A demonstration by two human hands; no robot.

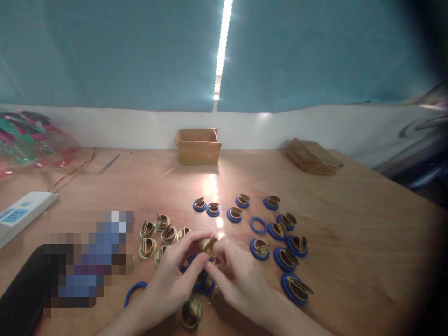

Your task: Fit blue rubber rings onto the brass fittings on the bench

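Between the fingertips of both hands is a gold round metal piece (209,244), partly hidden by the fingers. My left hand (175,275) pinches it from the left, and my right hand (241,280) grips its right side. Beneath my hands lie blue rings (206,285), partly covered. Left of them is a cluster of gold round pieces (147,248) with raised bars and no blue rings. On the right, several gold pieces sit in blue rings (285,259). A bare blue ring (258,225) lies among these, and another blue ring (135,291) is beside my left forearm. Nearest me is one gold piece (192,312).
An open cardboard box (199,153) stands at the back, with a crumpled brown package (313,157) to its right. At left are a white device with a blue label (24,212), a black object (31,275), a pixelated area, and clear plastic-wrapped items (35,140).
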